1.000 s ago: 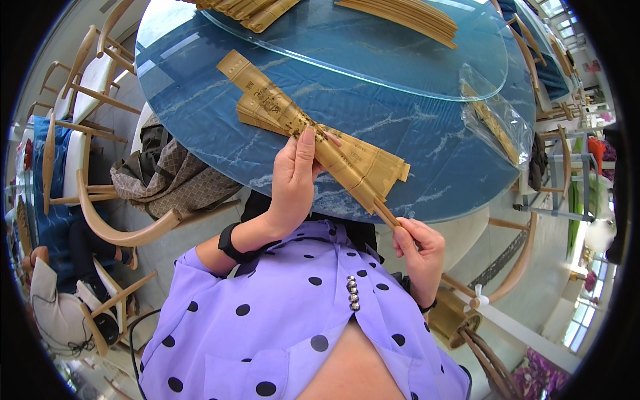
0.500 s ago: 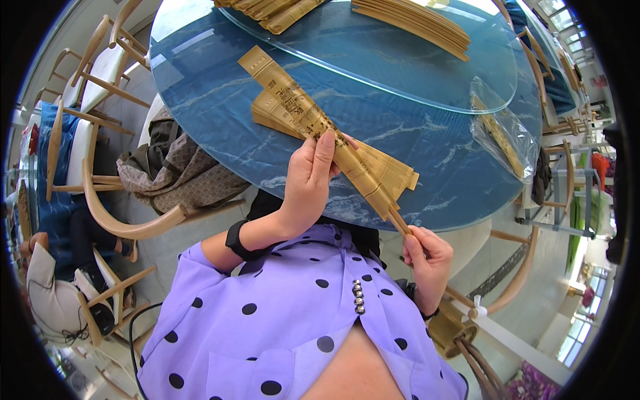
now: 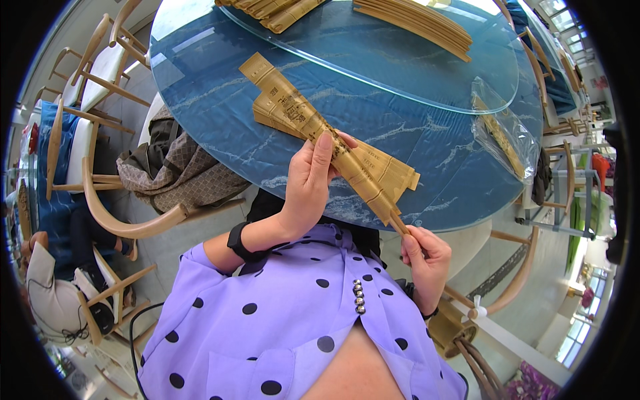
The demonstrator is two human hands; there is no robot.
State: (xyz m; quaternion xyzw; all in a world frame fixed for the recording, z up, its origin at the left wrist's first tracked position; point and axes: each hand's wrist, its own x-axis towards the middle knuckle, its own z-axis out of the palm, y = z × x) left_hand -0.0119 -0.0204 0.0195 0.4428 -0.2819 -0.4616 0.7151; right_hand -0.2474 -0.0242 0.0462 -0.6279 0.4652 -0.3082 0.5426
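My left hand [image 3: 312,159] grips a long gold paper chopstick sleeve [image 3: 293,103] around its middle, thumb on top. The sleeve slants from upper left to lower right, over the near part of the table. Brown chopsticks [image 3: 400,225] show at its lower end, their other part hidden inside. The fingers of my right hand [image 3: 427,253] are closed on the chopstick ends. Beneath the held sleeve lie several more flat gold sleeves [image 3: 383,170], fanned out on the blue table [image 3: 440,160].
A glass turntable [image 3: 400,83] bears a stack of gold sleeves [image 3: 417,27] and a bundle of filled-looking sleeves [image 3: 283,15]. A clear plastic bag [image 3: 503,137] with a gold packet lies at right. A patterned bag [image 3: 183,167] rests on the chair [image 3: 133,227] at left.
The held sleeve has slid slightly down toward my right hand, and a little less of the chopsticks shows. My right hand has shifted barely leftward.
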